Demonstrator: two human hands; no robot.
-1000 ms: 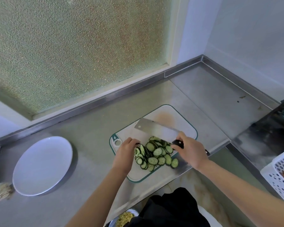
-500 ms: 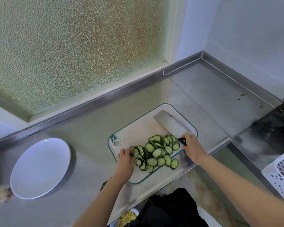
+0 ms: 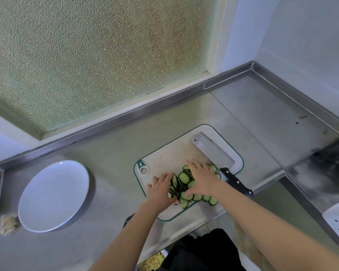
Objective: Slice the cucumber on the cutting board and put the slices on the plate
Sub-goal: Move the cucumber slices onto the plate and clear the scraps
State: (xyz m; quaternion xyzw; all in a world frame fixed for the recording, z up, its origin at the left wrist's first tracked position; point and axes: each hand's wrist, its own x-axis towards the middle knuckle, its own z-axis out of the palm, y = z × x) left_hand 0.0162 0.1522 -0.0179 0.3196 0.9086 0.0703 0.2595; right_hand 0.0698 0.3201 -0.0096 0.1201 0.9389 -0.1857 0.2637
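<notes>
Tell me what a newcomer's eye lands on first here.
First, the pile of cucumber slices on the cutting board, with the left hand and right hand cupped around it. Next, the cleaver lying flat at the board's right edge. Then the bare white plate, far left.

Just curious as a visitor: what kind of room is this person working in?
Most likely a kitchen, perhaps a commercial one: a stainless steel counter holding a cutting board with cucumber slices, a cleaver, and a white plate.
</notes>
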